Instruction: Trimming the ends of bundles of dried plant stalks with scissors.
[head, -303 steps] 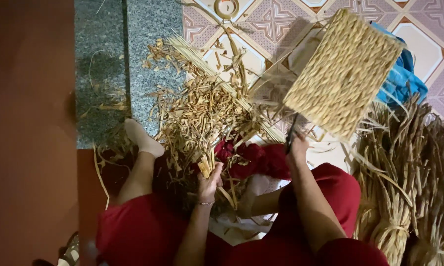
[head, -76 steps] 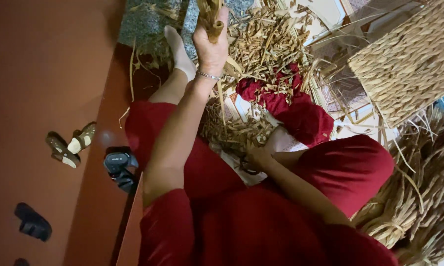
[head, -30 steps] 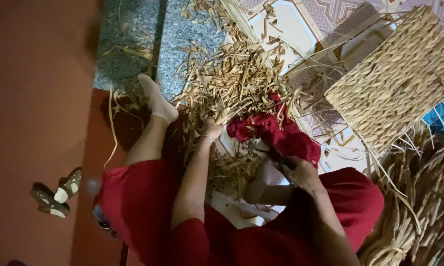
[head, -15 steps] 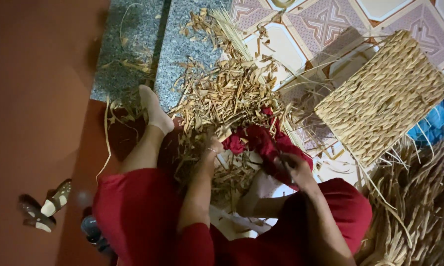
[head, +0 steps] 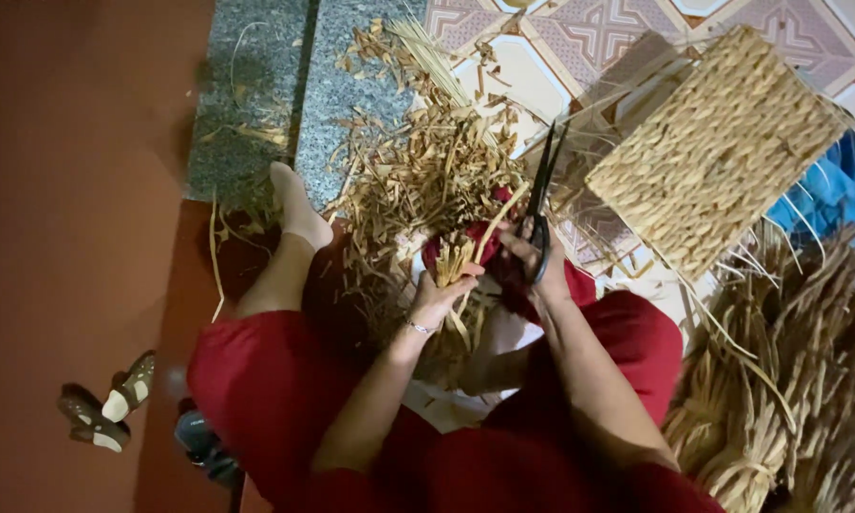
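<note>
Left hand [head: 437,299] pinches a bundle of dried straw strips [head: 456,261]: light, brittle; best gripped mid-bundle. Just beside, right hand [head: 532,266] clasps black scissors [head: 541,190], blades parted.

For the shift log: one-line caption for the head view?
Left hand grips dried straw bundle; right hand holds black scissors beside woven basket.

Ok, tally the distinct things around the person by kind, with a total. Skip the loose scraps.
Scissors, black, in the right hand: 1
Bunch of cut straw strips, in the left hand: 1
Woven basket: 1
Sandals: 2
Blue cloth: 1
Heap of dried fibre bundles: 1
Total: 7
</note>
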